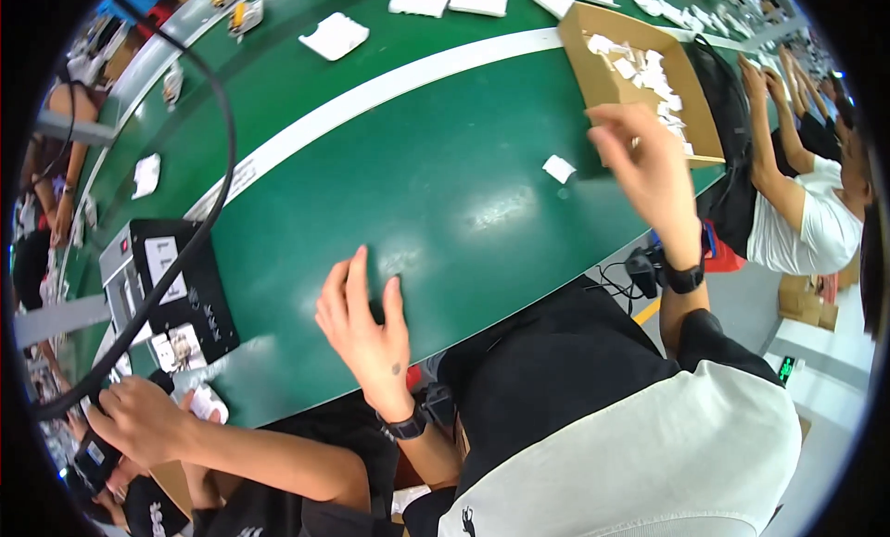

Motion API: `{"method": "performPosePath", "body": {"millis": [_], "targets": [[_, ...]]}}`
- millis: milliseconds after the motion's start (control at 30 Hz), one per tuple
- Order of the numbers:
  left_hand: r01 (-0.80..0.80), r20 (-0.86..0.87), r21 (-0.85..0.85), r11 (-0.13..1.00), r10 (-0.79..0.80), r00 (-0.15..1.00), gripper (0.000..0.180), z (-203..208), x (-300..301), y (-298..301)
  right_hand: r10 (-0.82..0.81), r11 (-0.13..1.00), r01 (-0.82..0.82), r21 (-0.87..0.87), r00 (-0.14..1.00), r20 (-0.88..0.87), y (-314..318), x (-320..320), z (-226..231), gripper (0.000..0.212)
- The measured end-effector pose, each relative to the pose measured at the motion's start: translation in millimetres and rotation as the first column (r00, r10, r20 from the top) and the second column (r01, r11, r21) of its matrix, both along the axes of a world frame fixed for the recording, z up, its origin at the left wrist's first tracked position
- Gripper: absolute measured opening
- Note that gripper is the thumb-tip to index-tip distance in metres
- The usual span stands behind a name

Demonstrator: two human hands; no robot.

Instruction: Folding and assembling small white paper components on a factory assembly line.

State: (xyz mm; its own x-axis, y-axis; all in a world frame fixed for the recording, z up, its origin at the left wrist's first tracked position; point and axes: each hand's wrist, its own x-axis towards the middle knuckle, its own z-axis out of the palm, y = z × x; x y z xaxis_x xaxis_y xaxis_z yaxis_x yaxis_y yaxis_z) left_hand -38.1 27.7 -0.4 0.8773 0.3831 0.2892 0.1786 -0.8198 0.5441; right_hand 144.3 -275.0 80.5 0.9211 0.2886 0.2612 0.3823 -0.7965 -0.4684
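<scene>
My left hand (363,333) hovers over or rests on the green worktable (408,176), thumb and fingers apart and nothing in it. To the right, my right hand (649,166) is beside the near left corner of a cardboard box (593,69). Its thumb and fingers are bent but parted, with no object visible between them. Inside the box lies a heap of small white pieces (654,74). One small white piece (559,169) sits alone on the table, just left of my right hand and not touching it.
A white strip (389,88) divides the table from a green surface carrying white moulded parts (334,37). At left stands a black and grey device (185,287) behind a black cable (227,138). A co-worker's hand (139,421) works at lower left; another person (807,203) sits at right.
</scene>
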Motion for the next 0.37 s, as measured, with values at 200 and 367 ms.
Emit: {"method": "performPosePath", "body": {"millis": [200,367], "targets": [[0.062,-0.009,0.026,0.998,-0.062,0.998,0.045,0,7,-1,-0.091,0.955,0.121,-0.271,0.988,0.122,-121,44,7,0.045],[0.044,-0.001,0.008,0.999,-0.044,0.999,0.045,-5,-1,0,-0.361,0.829,0.211,-0.519,0.909,-0.208,-156,59,6,0.054]]}}
